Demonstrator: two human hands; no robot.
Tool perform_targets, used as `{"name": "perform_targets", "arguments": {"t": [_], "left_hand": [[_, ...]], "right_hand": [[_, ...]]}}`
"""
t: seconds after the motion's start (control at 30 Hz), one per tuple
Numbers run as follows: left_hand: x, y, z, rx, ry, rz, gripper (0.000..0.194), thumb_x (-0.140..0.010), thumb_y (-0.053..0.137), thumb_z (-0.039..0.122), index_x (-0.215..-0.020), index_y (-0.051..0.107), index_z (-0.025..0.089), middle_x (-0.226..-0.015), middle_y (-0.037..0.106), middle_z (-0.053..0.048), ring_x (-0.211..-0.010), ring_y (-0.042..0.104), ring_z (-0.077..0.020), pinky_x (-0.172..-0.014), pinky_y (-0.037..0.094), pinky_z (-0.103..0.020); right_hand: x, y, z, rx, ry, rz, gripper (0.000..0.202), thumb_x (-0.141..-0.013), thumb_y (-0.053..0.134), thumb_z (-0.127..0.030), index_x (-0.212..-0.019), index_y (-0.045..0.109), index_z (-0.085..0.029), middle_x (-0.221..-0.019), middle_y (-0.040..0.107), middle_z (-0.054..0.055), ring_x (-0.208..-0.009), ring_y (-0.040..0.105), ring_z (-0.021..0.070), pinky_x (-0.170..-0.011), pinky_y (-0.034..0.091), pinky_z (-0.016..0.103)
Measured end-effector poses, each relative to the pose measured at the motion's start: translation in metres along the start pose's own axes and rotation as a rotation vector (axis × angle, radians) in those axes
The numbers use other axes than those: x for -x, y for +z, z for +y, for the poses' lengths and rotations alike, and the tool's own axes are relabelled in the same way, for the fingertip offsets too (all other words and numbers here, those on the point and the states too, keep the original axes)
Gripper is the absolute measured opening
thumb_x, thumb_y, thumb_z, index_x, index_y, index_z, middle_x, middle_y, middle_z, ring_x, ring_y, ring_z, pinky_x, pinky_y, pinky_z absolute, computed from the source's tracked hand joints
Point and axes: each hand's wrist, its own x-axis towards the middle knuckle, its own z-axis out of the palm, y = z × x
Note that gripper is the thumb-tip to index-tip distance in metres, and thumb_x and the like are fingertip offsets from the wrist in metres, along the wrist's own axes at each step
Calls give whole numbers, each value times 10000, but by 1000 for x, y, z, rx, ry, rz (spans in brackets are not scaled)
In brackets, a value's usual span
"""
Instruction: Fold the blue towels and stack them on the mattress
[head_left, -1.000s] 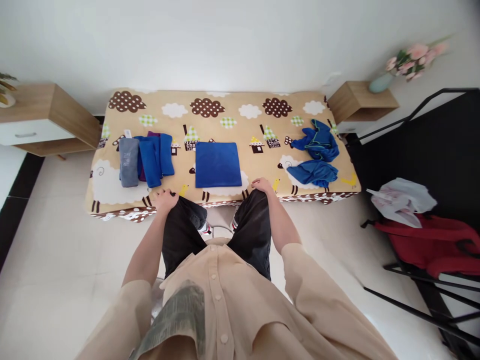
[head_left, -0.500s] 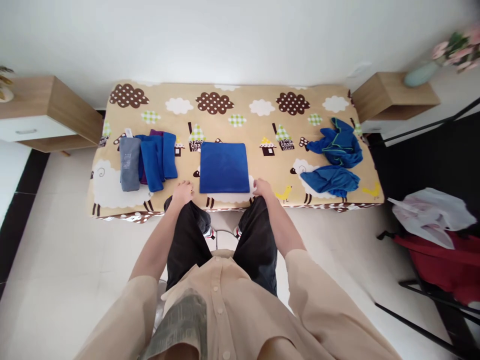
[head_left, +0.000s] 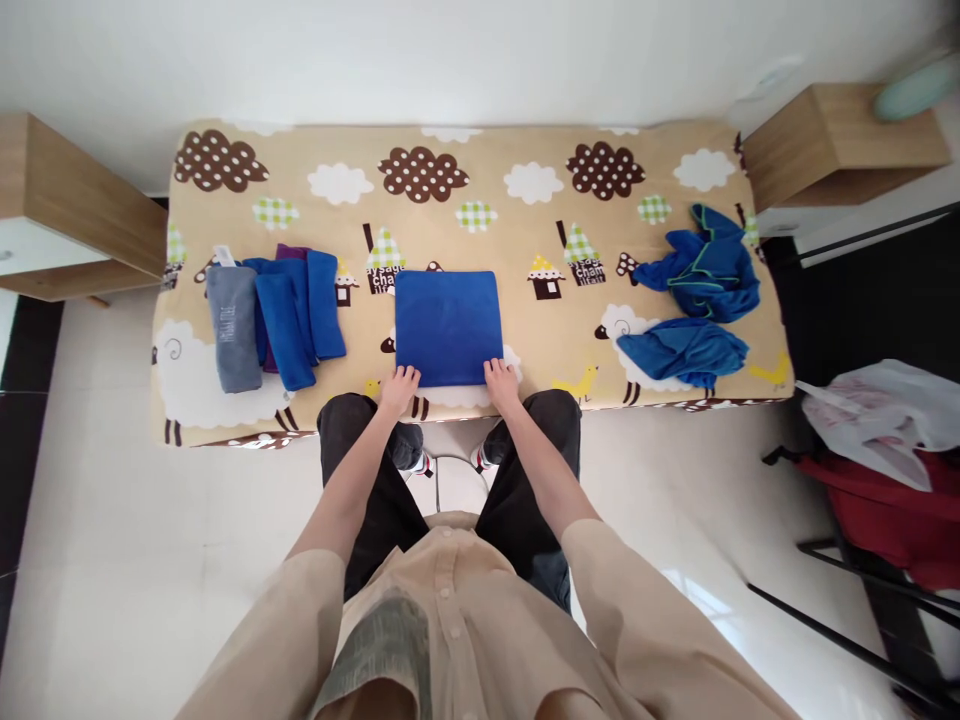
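Note:
A blue towel lies folded into a flat square on the patterned bed cover. At its near left corner is my left hand, its fingers bent over the edge. My right hand takes the near right corner the same way, fingertips on top of the cloth. The thumbs are mostly hidden. Off to the left lie a grey rolled towel with lettering, several blue folded towels and a purple one. On the right two crumpled blue towels lie loosely, the farther one with green edging.
The bed cover has sheep, clouds and houses on it. Wooden bedside cabinets stand at both ends, against the white wall. At the right, a white plastic bag rests on something red beside black metal bars.
Both hands have moved inward, from beside the blue towel onto its near corners, and now grip it. The camera view has shifted closer. The other towels lie as before.

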Motion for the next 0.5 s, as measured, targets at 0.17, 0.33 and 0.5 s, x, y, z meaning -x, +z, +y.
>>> {"name": "perform_targets", "arguments": {"t": [0.17,0.33,0.5], "left_hand": [[-8,1,-5,64,-53,-10,471,-952,384,13,-1300,687,106,-1311,653,-266,-1291,583,-361,-1074,475,-470],[2,-3,-11,187,-127,10,408,-920,448,6,-1193,725,132,-1208,703,-228,-1223,647,-327,-1050,514,-437],[37,3,-3,359,-194,61,270,-899,537,44,-995,766,149,-1004,739,-195,-1072,717,-336,-1061,519,-486]], "right_hand": [[-4,-1,3,-111,42,-75,431,-1037,366,-48,-1359,647,-103,-1330,662,247,-1261,580,325,-1072,410,434],[8,-9,10,-153,73,-85,418,-1030,375,-42,-1280,696,-137,-1283,703,216,-1231,633,290,-1107,418,411],[48,-4,9,-273,139,-88,363,-955,518,-28,-1202,750,-160,-1235,748,179,-1202,683,277,-1098,470,386]]}}
